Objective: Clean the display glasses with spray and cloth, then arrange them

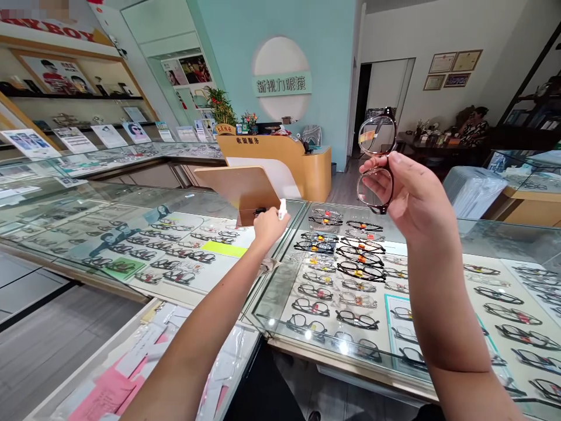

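Note:
My right hand [414, 196] is raised over the glass counter, pinching a pair of eyeglasses [377, 133] at the bridge. The frame is dark-rimmed with clear lenses and is turned so that one lens sits above the other. Farther left, my left hand [269, 226] reaches out with its fingers closed around a small white bottle [283, 209], whose top sticks up past the thumb. Just beyond that hand, a wooden tabletop mirror or stand [239, 181] leans on the counter. Most of the bottle is hidden by the fingers.
Below my hands, a glass display case [280, 316] holds rows of eyeglasses [357, 320]. An open drawer [144, 307] with pink and white packets juts out at lower left. A wooden reception desk [318, 172] stands behind. One person [474, 126] sits at the far right.

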A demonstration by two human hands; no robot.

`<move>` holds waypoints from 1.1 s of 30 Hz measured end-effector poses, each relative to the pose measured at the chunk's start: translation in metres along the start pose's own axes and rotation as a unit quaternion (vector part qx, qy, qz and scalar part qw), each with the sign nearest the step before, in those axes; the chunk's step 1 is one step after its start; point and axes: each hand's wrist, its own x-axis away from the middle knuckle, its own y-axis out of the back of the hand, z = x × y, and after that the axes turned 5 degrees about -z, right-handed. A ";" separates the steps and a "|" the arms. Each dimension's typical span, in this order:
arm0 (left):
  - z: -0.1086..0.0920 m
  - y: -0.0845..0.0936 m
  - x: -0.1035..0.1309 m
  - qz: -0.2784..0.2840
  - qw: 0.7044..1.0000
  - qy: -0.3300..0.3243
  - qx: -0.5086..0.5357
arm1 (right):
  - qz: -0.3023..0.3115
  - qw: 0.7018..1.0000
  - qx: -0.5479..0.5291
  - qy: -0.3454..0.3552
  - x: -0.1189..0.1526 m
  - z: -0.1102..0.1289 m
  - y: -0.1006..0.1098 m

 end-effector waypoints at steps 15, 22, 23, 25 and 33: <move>-0.169 0.066 0.064 0.318 0.666 -0.195 0.646 | -0.020 1.000 -0.016 -0.013 -0.005 0.003 0.014; -0.164 0.069 0.061 0.363 0.663 -0.151 0.637 | -0.006 0.999 0.000 -0.032 -0.008 -0.007 0.012; -0.163 0.068 0.060 0.353 0.670 -0.148 0.636 | -0.008 0.999 0.002 -0.034 -0.008 -0.009 0.011; -0.163 0.066 0.060 0.329 0.684 -0.152 0.633 | -0.013 0.999 0.009 -0.038 -0.008 -0.011 0.010; -0.158 0.062 0.055 0.293 0.716 -0.184 0.607 | -0.015 0.999 0.022 -0.048 -0.008 -0.021 0.005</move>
